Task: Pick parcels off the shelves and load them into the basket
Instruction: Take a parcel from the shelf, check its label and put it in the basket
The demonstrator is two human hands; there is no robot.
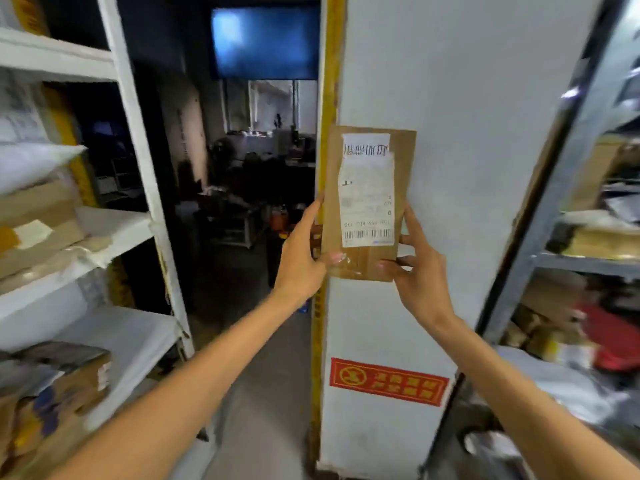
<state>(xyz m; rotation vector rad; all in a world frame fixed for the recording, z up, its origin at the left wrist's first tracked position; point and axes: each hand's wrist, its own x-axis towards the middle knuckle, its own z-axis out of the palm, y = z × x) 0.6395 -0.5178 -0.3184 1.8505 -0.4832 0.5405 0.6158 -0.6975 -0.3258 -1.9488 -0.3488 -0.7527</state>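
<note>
White panel: we face a tall white panel [450,98] straight ahead; a yellow strip [329,81] runs down its left edge.
Left shelves: white shelving [131,133] stands on our left, and its near post bounds the way through.
Right rack: a grey metal rack [561,188] leans in just beside the panel's right edge, its shelves packed with blurred goods.
Passage: open floor [256,393] runs between the shelving post and the yellow strip toward a dark far room.
Parcel: we hold a flat brown cardboard parcel [367,202] upright before the panel; a white label [367,192] with a barcode low down covers most of its face.
Left hand: our left hand [301,258] grips the parcel's lower left edge, thumb across the front.
Right hand: our right hand [419,271] pinches its lower right corner.
Red sticker: a red sticker [388,381] sits low on the panel.
</note>
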